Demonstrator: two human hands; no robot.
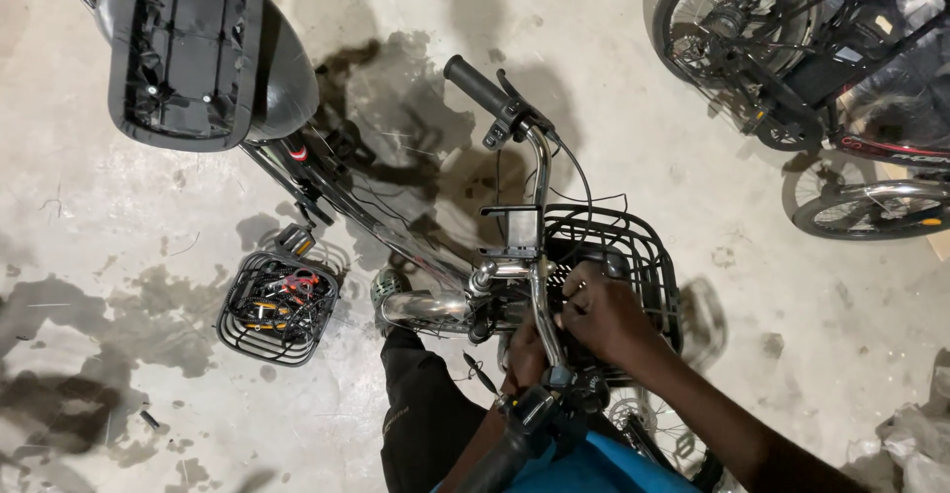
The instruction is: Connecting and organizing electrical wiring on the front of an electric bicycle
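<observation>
I look straight down on a black electric bicycle with chrome handlebars [539, 186]. My right hand [606, 310] is closed on something small at the rear edge of the black wire front basket [648, 246], beside the handlebar stem; what it grips is hidden by the fingers. My left hand [524, 354] sits just below the stem, wrapped around the chrome bar near the near grip. The far grip [475, 82] with its brake lever points up-left. The bicycle's seat [188, 48] is flipped up, showing its black underside.
A second wire basket [279, 307] holding tools and small parts lies on the stained concrete floor at left. Another bicycle [821, 48] stands at the upper right. My dark trouser leg and shoe [391, 285] stand beside the frame. Crumpled plastic [915, 443] lies at the lower right.
</observation>
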